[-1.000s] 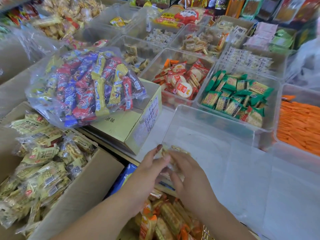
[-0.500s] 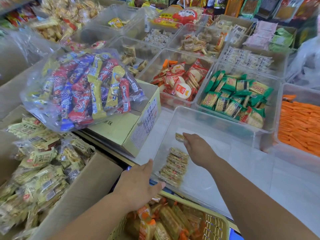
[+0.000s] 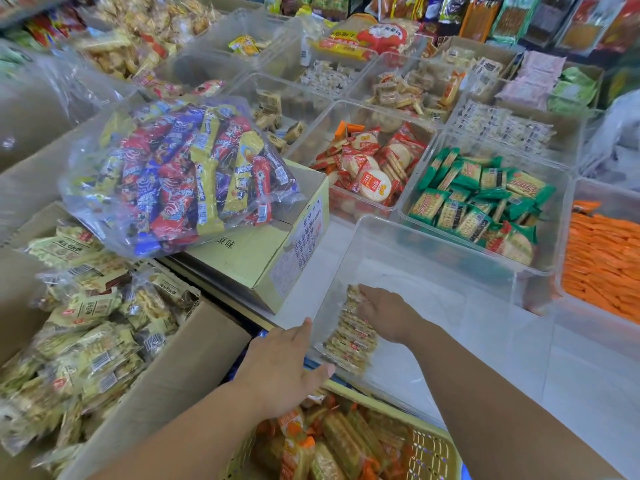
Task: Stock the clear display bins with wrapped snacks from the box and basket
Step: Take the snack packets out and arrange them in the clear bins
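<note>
Inside the nearest clear bin, tight along its left wall, the right hand is pressing flat fingers on a row of wrapped snacks, bare floor showing beside them. Left hand is hovering at the bin's near corner, fingers spread, holding nothing.

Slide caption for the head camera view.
Right hand rests on row of wrapped crackers in clear plastic bin; left hand open beside yellow basket.

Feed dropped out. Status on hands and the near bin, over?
Left hand open, empty, above basket. Right hand resting on snack row in clear bin. Nothing blocking.
</note>
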`<state>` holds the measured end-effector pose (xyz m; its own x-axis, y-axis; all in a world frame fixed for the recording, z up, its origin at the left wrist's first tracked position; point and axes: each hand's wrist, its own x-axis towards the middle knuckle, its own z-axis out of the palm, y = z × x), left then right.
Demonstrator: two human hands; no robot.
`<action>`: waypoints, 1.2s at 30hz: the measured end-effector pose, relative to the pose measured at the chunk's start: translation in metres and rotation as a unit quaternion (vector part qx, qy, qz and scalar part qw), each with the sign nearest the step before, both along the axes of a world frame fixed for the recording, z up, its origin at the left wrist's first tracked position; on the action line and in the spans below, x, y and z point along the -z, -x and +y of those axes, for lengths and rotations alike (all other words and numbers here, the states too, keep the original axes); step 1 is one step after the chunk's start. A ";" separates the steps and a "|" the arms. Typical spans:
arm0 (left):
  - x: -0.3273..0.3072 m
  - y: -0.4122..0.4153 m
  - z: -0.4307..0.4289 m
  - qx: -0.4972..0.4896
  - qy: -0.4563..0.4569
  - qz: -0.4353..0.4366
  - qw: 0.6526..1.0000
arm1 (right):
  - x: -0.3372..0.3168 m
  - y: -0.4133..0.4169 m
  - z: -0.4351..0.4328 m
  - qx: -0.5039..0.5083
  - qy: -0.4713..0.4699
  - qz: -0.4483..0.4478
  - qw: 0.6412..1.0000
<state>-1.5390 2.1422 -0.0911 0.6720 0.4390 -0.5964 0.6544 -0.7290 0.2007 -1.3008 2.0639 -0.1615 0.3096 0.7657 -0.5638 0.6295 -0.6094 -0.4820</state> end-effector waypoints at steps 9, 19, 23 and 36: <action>-0.035 0.080 0.004 -0.065 0.015 -0.214 0.974 | -0.052 0.073 0.004 0.053 -0.129 -0.110 0.984; -0.058 0.242 0.070 -0.282 -0.116 -0.254 0.918 | -0.106 0.279 0.049 -0.103 -0.326 -0.044 0.939; -0.043 0.293 0.115 -0.278 -0.079 -0.136 0.948 | -0.095 0.333 0.065 -0.130 -0.270 -0.069 0.952; 0.027 0.286 0.191 -0.079 -0.032 -0.034 0.996 | -0.089 0.386 0.079 -0.090 -0.094 -0.166 0.977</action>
<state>-1.8249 2.3330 -0.1185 0.6295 0.5781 -0.5191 0.7485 -0.6305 0.2055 -1.6870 2.1425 -0.0725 0.3031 0.9048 -0.2990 0.8590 -0.3953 -0.3252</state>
